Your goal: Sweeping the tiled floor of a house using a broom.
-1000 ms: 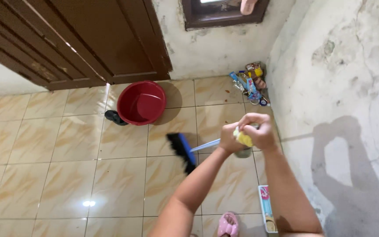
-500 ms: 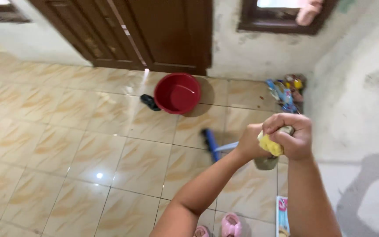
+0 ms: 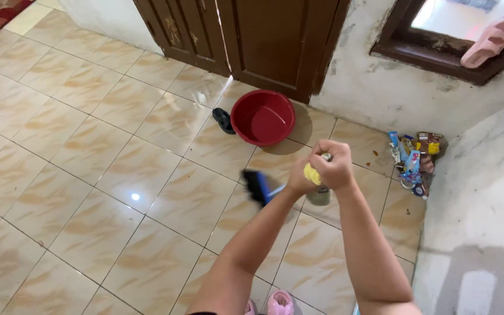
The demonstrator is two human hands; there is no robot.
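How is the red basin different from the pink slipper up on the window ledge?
The basin is red and round; the slipper is pink and long. The basin sits on the tiled floor by the door; the slipper lies up on the window ledge. The basin looks much bigger than the slipper. Neither is touched by a hand.
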